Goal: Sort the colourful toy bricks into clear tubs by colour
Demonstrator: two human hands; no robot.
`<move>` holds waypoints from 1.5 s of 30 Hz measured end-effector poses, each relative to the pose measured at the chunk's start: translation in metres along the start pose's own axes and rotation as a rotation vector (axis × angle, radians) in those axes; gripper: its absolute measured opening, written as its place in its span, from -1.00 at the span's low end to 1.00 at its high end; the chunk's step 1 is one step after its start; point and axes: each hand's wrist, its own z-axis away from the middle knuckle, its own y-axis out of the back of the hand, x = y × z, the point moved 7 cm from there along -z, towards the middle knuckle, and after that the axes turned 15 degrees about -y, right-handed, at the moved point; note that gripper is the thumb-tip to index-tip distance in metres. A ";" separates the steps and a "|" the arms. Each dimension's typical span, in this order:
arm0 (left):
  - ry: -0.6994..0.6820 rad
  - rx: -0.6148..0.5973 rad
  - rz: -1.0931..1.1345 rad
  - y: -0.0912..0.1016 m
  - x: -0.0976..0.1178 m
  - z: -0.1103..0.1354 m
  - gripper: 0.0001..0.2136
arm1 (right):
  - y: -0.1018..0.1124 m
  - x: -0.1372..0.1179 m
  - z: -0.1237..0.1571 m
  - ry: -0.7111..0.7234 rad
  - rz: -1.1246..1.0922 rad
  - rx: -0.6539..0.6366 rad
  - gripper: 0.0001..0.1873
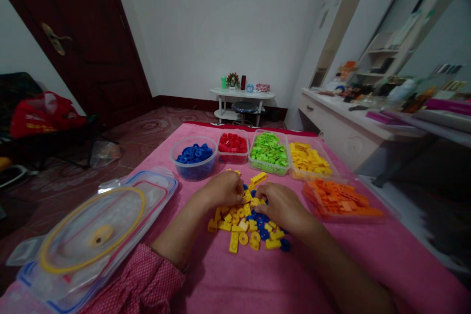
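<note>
My left hand [222,189] and right hand [281,206] lay knuckles-up on the loose pile of yellow and blue bricks [245,228], mid pink tabletop [228,284], fingertips nearly meeting. The fingers curled under, so I could not tell whether either pinched a brick. I judged I was picking through the mix. A clean lift wanted one brick isolated, with the single-colour tubs [267,170] just beyond.

Clear lids [96,235] lie left, dark door [84,49] behind
</note>
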 end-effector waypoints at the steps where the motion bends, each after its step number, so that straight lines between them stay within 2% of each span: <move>1: 0.010 0.013 0.045 0.001 0.000 0.000 -0.88 | 0.003 0.001 0.000 0.014 -0.026 0.004 -0.77; 3: 0.021 0.049 0.186 0.003 0.001 -0.001 -0.87 | 0.009 0.002 -0.001 0.039 -0.096 0.011 -0.71; 6: 0.054 0.151 0.526 0.002 0.004 -0.005 -0.81 | 0.018 0.000 0.000 0.056 -0.235 0.037 -0.62; 10: 0.151 0.339 0.943 0.003 0.007 -0.007 -0.56 | 0.026 -0.011 0.002 0.121 -0.514 0.065 -0.59; 12: 0.163 0.394 1.047 0.005 0.012 -0.008 -0.46 | 0.028 -0.019 0.005 0.181 -0.631 0.077 -0.56; 14: 0.158 0.430 1.079 0.007 0.015 -0.009 -0.43 | 0.028 -0.023 0.006 0.208 -0.673 0.088 -0.62; 17: 0.157 0.441 1.011 0.006 0.013 -0.010 -0.46 | 0.032 -0.021 0.007 0.189 -0.663 0.115 -0.78; 19: 0.149 0.441 0.896 0.004 0.007 -0.010 -0.56 | 0.041 -0.012 0.004 0.148 -0.649 0.144 -0.81; 22: 0.120 0.487 0.586 0.010 -0.007 -0.008 -0.72 | 0.065 0.021 -0.012 0.008 -0.539 0.248 -0.76; 24: 0.125 0.502 0.380 0.013 -0.017 -0.005 -0.78 | 0.085 0.049 -0.029 -0.090 -0.371 0.340 -0.77; 27: 0.151 0.489 0.201 0.013 -0.028 -0.002 -0.81 | 0.112 0.084 -0.055 -0.173 -0.097 0.458 -0.85; 29: 0.149 0.479 0.138 0.012 -0.031 -0.001 -0.79 | 0.123 0.099 -0.067 -0.214 0.010 0.499 -0.80; 31: 0.145 0.466 0.125 0.009 -0.034 0.000 -0.76 | 0.127 0.102 -0.071 -0.262 0.078 0.514 -0.62; 33: 0.156 0.431 0.141 0.002 -0.039 0.002 -0.71 | 0.123 0.093 -0.069 -0.290 0.108 0.506 -0.46; 34: 0.162 0.406 0.146 -0.002 -0.042 0.002 -0.68 | 0.117 0.084 -0.066 -0.275 0.101 0.484 -0.44; 38: 0.157 0.345 0.110 -0.013 -0.053 0.005 -0.57 | 0.071 0.034 -0.054 -0.073 0.023 0.314 -0.62; 42: 0.158 0.373 0.050 -0.014 -0.055 0.007 -0.64 | 0.018 0.006 -0.048 0.017 0.112 0.171 -0.54; 45: 0.211 0.452 0.022 -0.012 -0.057 0.012 -0.70 | -0.001 0.002 -0.047 -0.002 0.183 0.130 -0.61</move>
